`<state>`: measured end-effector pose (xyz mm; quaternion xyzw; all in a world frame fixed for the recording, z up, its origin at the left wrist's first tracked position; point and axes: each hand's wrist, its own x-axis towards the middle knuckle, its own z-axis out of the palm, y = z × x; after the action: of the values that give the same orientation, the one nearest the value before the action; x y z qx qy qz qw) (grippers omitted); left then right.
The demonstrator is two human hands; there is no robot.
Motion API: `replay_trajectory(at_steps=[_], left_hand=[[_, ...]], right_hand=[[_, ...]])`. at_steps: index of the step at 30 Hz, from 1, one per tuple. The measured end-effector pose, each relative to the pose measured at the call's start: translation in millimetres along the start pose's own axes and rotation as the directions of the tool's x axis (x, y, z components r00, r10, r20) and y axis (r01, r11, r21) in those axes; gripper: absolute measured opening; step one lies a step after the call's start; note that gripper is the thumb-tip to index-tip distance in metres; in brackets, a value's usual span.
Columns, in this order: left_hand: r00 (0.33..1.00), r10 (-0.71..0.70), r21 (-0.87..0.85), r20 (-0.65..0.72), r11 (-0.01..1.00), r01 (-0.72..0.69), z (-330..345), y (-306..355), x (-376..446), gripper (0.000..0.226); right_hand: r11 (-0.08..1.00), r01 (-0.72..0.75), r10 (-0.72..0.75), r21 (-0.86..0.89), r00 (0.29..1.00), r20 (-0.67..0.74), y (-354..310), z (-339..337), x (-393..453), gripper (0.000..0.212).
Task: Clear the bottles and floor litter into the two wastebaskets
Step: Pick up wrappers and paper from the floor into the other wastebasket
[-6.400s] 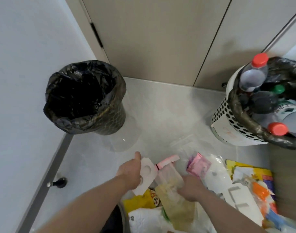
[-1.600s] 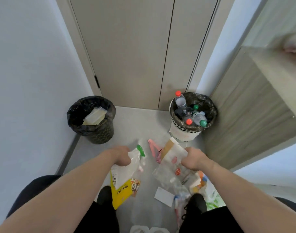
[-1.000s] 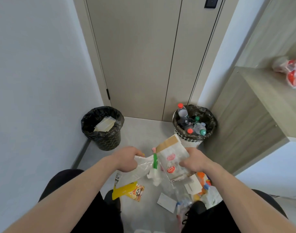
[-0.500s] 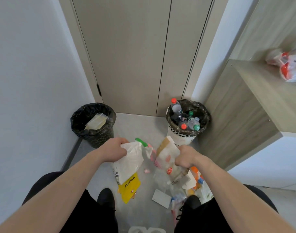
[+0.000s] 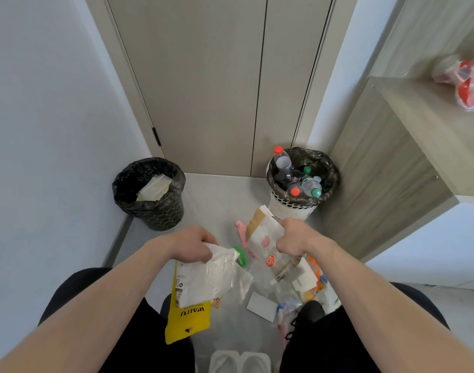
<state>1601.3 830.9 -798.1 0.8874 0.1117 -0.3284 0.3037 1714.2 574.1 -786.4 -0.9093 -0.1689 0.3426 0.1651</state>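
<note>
from my remote seat i log the left hand (image 5: 193, 247) gripping crumpled white and yellow plastic bags (image 5: 203, 281), the right hand (image 5: 293, 239) gripping a white printed paper pouch (image 5: 265, 242), both above floor litter between the black-lined wastebaskets (image 5: 149, 193).

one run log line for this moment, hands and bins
left hand: grips plastic bag | right hand: grips paper packet | black bin: wrapper | white bin: bottles

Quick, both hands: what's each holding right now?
Left hand: grips white plastic wrappers with a yellow packet.
Right hand: grips a clear snack bag.
</note>
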Motion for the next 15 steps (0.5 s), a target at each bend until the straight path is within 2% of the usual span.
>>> replay_trajectory(at_steps=[8,15], left_hand=[[0.999,0.002,0.007,-0.036,1.0,-0.002,0.1,1.9,1.4,0.046],[1.0,0.006,0.019,-0.024,1.0,-0.005,0.7,6.6,3.4,0.043]], right_hand=[[0.995,0.045,-0.03,-0.086,0.986,0.163,2.8,0.1,-4.0,0.033],[0.993,-0.036,0.049,-0.116,0.993,0.11,4.7,8.8,12.5,0.034]])
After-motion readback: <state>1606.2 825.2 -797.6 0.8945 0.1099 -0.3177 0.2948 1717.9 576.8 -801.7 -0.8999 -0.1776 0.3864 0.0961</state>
